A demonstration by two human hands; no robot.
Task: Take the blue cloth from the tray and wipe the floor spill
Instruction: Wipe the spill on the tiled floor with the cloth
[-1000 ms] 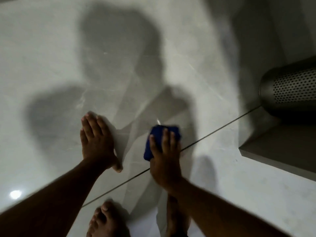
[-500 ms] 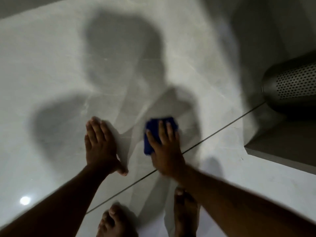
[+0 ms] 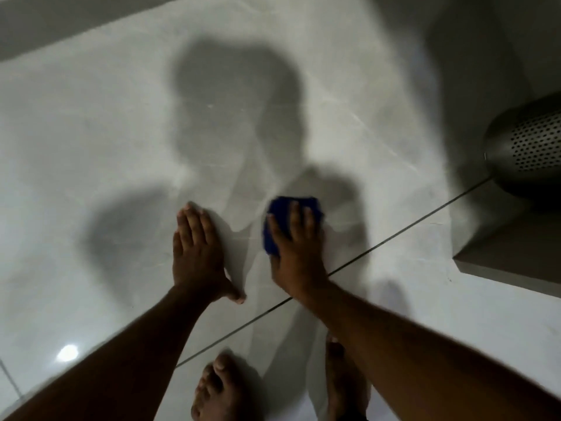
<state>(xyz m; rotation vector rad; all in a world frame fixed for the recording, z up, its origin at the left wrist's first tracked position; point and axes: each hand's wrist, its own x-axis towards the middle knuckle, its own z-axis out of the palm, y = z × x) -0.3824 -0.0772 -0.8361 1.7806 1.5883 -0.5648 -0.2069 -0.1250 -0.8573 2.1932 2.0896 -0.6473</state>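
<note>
Left hand (image 3: pixel 198 253) lies spread flat on the floor (image 3: pixel 91 147). To its right, the right hand (image 3: pixel 296 253), fingers spread, presses down a bunched blue cloth (image 3: pixel 274 226), partly covered.

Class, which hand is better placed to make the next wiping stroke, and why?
Right. The right hand already presses the blue cloth flat on the floor; the left hand lies bare beside it, apparently bracing.

No readable text, labels or numbers appear.
</note>
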